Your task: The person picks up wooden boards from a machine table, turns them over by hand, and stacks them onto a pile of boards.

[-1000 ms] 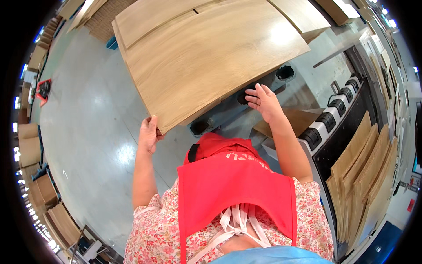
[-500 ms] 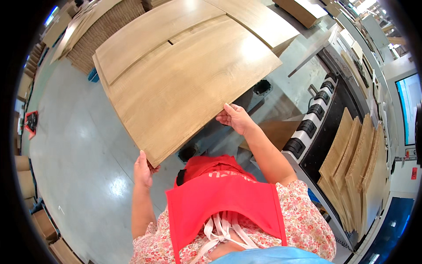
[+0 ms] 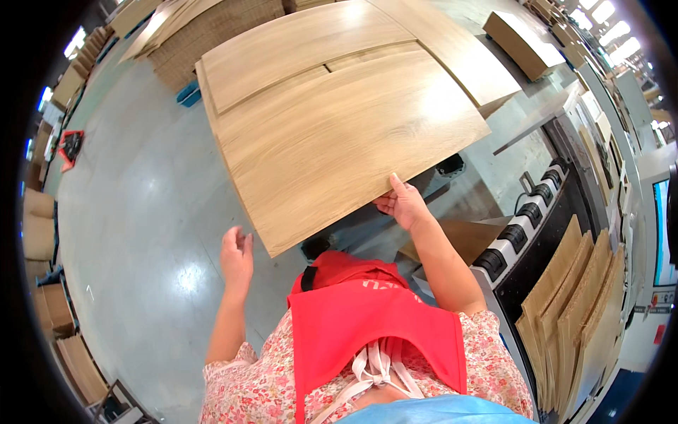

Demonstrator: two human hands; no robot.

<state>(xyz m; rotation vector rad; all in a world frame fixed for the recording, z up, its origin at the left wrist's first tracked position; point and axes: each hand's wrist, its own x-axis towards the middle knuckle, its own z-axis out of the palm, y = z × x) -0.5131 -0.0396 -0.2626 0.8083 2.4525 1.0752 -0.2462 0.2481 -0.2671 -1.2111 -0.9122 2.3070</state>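
Note:
A large light-brown wood-grain board [image 3: 353, 148] lies on top of other boards in front of me. My right hand [image 3: 402, 203] holds its near edge, thumb on the upper face and fingers curled beneath. Just left of the board's near corner, my left hand [image 3: 236, 256] hangs in the air, touching nothing. Its thumb stands apart from the fingers, which are slightly blurred. Another wood-grain board [image 3: 311, 44] shows behind the near one, and a further board [image 3: 445, 46] lies to the far right of it.
To my right stands a machine with a row of black-and-white rollers [image 3: 518, 237]. Several narrow panels [image 3: 565, 318] lean against its side. A carton-like stack [image 3: 522, 46] stands far right. Piled boards [image 3: 212, 39] rise at the far left, near a blue bin [image 3: 188, 94].
My left hand has let go of the board's near-left corner and moved away from it. My right hand keeps its grip on the edge. The whole view has shifted, with the scene moving rightward.

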